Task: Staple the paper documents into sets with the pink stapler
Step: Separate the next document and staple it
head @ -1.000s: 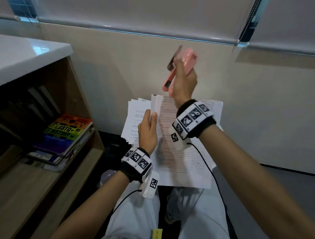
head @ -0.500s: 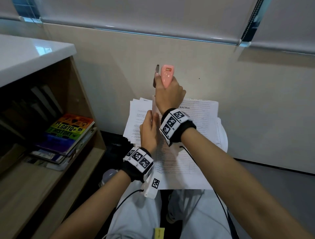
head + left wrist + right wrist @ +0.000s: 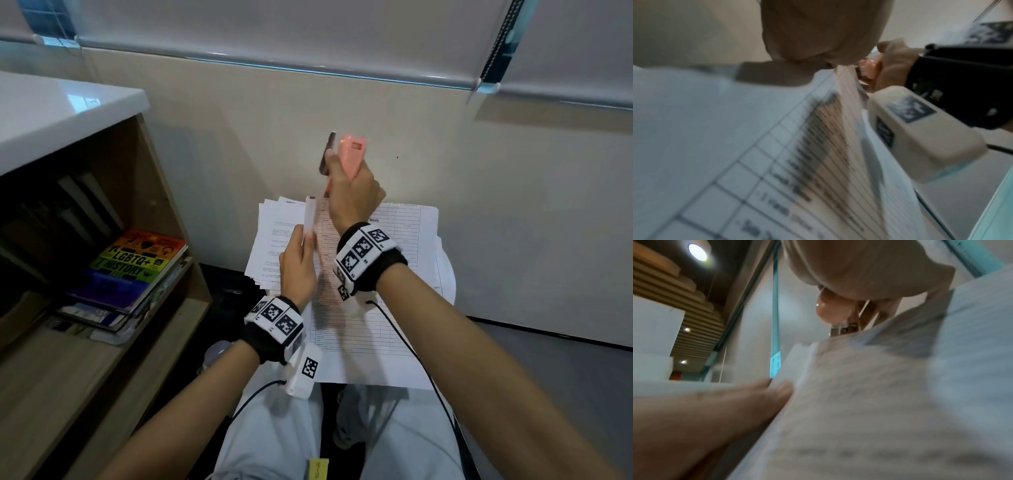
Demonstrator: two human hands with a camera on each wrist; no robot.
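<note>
My right hand [image 3: 352, 195] grips the pink stapler [image 3: 349, 154] upright above the papers, its dark metal base [image 3: 328, 150] splayed away from the pink top. My left hand [image 3: 298, 260] pinches a lifted set of sheets [image 3: 310, 216] by its left edge, just below and left of the stapler. A printed table page [image 3: 394, 274] and more white sheets [image 3: 274, 233] lie spread on my lap. In the left wrist view the held sheets [image 3: 756, 146] curve up to my fingers, with the stapler [image 3: 869, 68] and right hand behind. The right wrist view shows the stapler's [image 3: 833, 308] pink end above blurred paper [image 3: 859, 402].
A wooden shelf unit [image 3: 161, 212] with a white top stands at the left, holding a rainbow-covered book [image 3: 137, 263] on a stack. A beige wall [image 3: 513, 205] rises close behind the papers. My knees in light trousers [image 3: 274, 438] are below, with wrist cables trailing.
My right hand has turned the stapler from a tilted pose to upright and brought it down and left toward the sheet edge. My left hand has kept its pinch on the lifted papers.
</note>
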